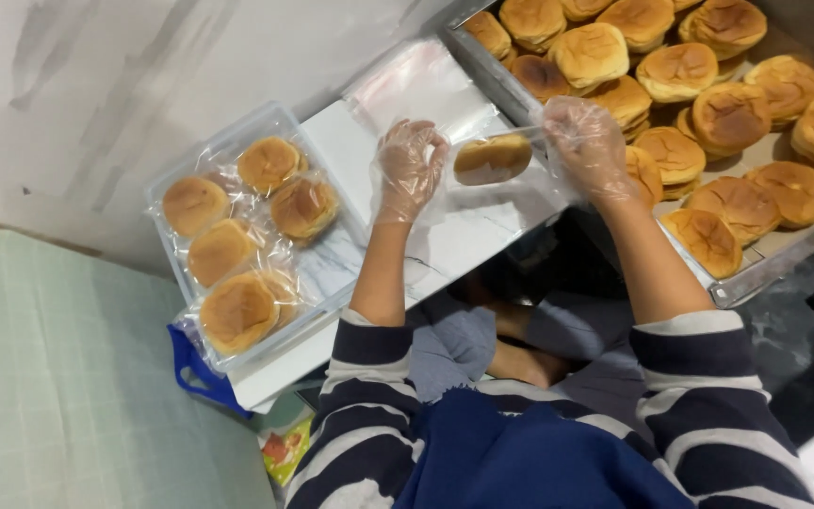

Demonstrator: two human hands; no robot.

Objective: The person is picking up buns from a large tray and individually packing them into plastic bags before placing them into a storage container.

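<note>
**Describer:** White tabletop (pixel 482 231) fills the middle of your view, with a pale marbled wall behind it and a light green tiled floor below. Your two hands wear thin clear gloves, and your sleeves are striped navy and white.

**Reader:** What are my hands holding?

**Describer:** Between them sits one golden round bun (pixel 492 158) inside a thin clear bag (pixel 506 188). Your left hand (pixel 409 168) has its fingertips pinched together on the bag's edge, just beside the bun. Your right hand (pixel 588 143) is closed on the opposite end of the bag, fingers curled over the film.

**Reader:** How will it handle?

**Describer:** I judge the bun light and soft, easy to dent, so grip the film rather than the bread. Glove on plastic looks slippery; pinching the bag's corners should be surest.

**Reader:** What lies around my hands?

**Describer:** Beyond your right hand, a large metal tray (pixel 774 264) holds many unwrapped buns (pixel 680 71), some stacked. Out past your left hand, a clear plastic tub (pixel 167 193) holds five bagged buns (pixel 237 306). Spare clear bags (pixel 416 80) lie flat on the table just beyond both hands.
</note>
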